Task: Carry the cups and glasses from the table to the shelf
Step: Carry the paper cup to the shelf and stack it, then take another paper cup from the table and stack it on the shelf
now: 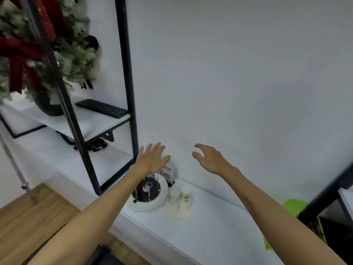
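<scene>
Cups [179,202]: 2 on ledge; 2 hands [152,158] empty, spread.

A: What fills most of the view?
B: A plain pale grey wall [238,73], evenly lit, from twelve to three o'clock.
A: And at nine?
B: A black metal frame rack [125,54] with white boards; a flat black keyboard [102,108] lies on one, beside a dark pot of frosted greenery with red ribbon [38,52].
A: Below?
B: A light brown wooden plank floor [28,213] at seven o'clock.
</scene>
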